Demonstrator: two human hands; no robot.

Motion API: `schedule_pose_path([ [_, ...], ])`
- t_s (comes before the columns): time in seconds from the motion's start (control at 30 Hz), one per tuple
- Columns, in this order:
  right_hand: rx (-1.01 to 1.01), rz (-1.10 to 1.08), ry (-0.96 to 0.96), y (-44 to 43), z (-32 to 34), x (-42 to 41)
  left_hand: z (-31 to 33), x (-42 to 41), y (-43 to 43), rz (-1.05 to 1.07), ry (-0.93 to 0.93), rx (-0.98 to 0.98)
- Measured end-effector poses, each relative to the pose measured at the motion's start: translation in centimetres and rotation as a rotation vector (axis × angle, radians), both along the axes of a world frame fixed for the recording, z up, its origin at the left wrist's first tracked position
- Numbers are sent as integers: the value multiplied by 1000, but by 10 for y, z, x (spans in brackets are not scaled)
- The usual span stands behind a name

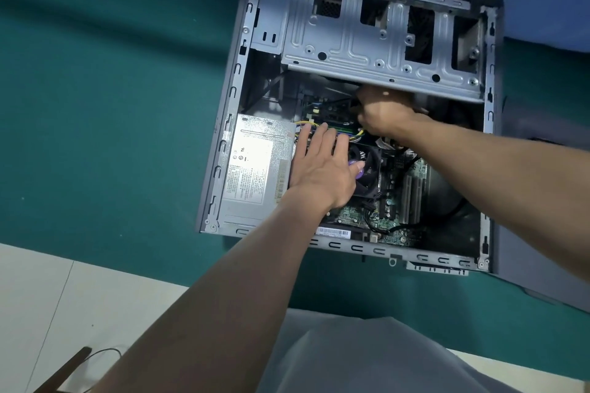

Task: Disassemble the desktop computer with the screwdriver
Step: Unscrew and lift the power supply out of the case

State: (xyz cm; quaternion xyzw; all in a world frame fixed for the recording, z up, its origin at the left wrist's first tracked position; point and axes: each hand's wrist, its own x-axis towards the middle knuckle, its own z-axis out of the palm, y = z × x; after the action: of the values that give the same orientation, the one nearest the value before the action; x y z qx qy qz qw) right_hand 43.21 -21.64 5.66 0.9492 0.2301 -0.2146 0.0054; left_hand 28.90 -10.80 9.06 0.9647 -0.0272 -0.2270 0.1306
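- Grey steel frames the desktop computer (351,247), which lies on its side with the panel off. Its long axis runs away from the person, past both sets of fingertips.
- The right hand (383,115) is the deeper one. Its fingers are curled into a fist just under the near edge of the drive cage (367,41), apparently round a dark object (353,104). Whether that is the screwdriver I cannot tell, as no shaft or tip shows.
- The left hand (322,166) lies flat with straight, slightly spread fingers and grips nothing. Its fingertips rest on the coloured cables (351,137), and its thumb lies across the black fan (370,175).
- The right fist sits just beyond and to the right of the left fingertips. I judge that whatever comes out next lies ahead of those knuckles, in the shadow below the cage, so the right hand is the nearer one.
- The power supply (255,163) lies just outside the left little finger.
- The motherboard (392,220) shows behind the left wrist.
- A green mat (111,105) lies under the case, well clear of both hands.
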Motion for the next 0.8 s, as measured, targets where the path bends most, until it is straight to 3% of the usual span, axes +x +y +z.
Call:
schedule_pose_path([
  [0.17, 32, -10, 103, 7, 4, 18, -1, 0, 0, 1, -18, -4],
  [0.3, 11, -63, -11, 1, -3, -3, -2, 0, 0, 8, -20, 0],
  [0.5, 2, -1, 46, -1, 5, 11, -4, 0, 0, 5, -23, 6],
  [0.67, 7, -80, -38, 0, 1, -10, -4, -1, -1, 5, -35, 13],
  [0.8, -2, -51, 124, 4, 9, 8, -6, 0, 0, 10, -46, 1],
])
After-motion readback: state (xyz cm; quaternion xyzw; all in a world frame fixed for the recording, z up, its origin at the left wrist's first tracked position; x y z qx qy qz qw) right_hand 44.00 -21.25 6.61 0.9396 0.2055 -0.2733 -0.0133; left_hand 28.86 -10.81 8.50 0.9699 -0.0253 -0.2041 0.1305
